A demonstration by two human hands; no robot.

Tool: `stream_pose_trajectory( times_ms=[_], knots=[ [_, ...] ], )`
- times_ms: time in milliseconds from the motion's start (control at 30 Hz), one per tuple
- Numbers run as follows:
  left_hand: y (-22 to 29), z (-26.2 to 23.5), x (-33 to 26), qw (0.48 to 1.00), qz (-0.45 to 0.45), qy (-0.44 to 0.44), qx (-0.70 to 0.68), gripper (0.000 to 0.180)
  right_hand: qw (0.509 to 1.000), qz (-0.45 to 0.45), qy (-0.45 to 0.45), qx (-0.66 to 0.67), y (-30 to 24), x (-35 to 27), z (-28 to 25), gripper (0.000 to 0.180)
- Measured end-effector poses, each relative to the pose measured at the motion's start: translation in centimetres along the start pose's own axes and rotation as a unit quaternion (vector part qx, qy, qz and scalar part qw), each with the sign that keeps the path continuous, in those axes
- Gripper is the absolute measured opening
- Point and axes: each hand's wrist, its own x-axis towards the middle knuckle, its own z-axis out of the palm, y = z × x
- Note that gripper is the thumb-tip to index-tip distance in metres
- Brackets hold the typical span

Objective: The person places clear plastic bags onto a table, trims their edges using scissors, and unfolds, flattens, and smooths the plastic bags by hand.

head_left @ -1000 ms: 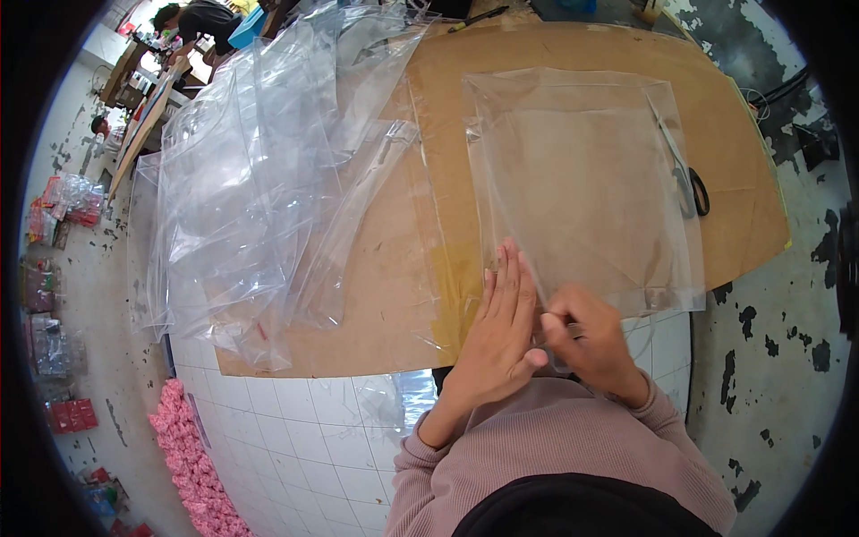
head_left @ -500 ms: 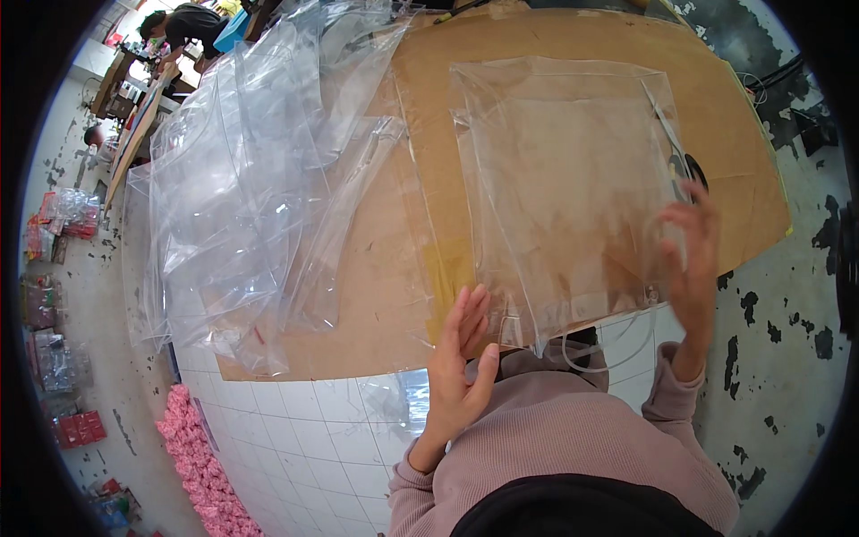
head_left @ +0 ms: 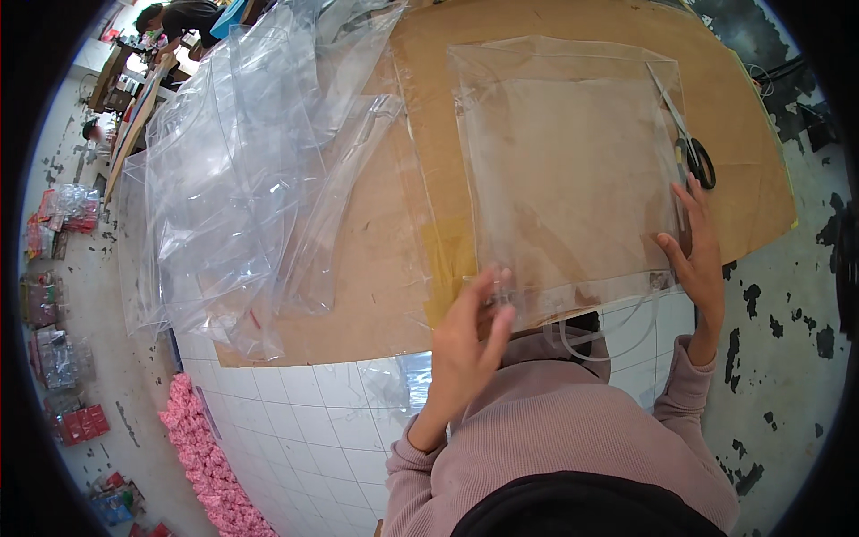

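A clear plastic bag (head_left: 573, 170) with a thin tube handle (head_left: 595, 358) lies flat on brown cardboard (head_left: 752, 179), the handle hanging over the near edge. At the bag's near left corner is my left hand (head_left: 465, 336), slightly blurred, thumb apart from the curved fingers; whether it touches the plastic I cannot tell. Along the right edge my right hand (head_left: 702, 255) rests open, fingers stretched forward and thumb spread, with nothing held. Just beyond its fingertips lie scissors (head_left: 698, 161) with black handles, their blades along the bag's right side.
A heap of clear plastic bags (head_left: 233, 179) covers the left of the cardboard. Yellow tape (head_left: 445, 268) marks the board beside the bag. Pink fluffy material (head_left: 201, 447) and packaged goods (head_left: 67, 304) are at the left. Another person (head_left: 183, 18) works at the far left.
My right hand has come down beside the bag's right edge, away from the scissors. My left hand has moved slightly forward and right to the bag's corner. The bag lies flatter.
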Motion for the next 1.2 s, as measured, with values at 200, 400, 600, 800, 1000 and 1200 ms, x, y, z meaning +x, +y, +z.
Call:
stream_pose_trajectory(
  times_ms=[200, 400, 600, 800, 1000, 1200],
  knots=[
    [-0.2, 1.3, 0.5, 0.957, -0.082, 0.197, -0.198, 0.042, 0.998, 0.001, -0.031, 0.056, -1.0, 0.3, -0.5, 0.046],
    [0.2, 1.7, 1.1, 0.940, 0.046, 0.259, 0.218, 0.035, 0.999, 0.008, -0.015, 0.030, -1.3, 0.2, 0.3, 0.049],
    [0.3, 1.2, 1.9, 0.974, -0.052, 0.172, 0.141, 0.032, 0.999, -0.007, 0.009, -0.048, -1.7, -0.5, 2.7, 0.054],
    [-1.6, 1.1, 2.4, 0.879, -0.006, 0.196, 0.435, 0.033, 0.992, -0.014, -0.015, -0.126, -1.4, -0.5, 4.0, 0.055],
    [0.9, -2.1, 2.7, 0.912, 0.019, 0.134, 0.386, 0.038, 0.987, -0.014, -0.018, -0.161, -1.8, -0.1, 2.5, 0.055],
    [2.8, -3.4, 10.9, 0.886, 0.218, 0.030, 0.408, 0.062, 0.952, -0.069, -0.135, -0.264, -5.1, 4.1, -0.7, 0.062]
  ],
)
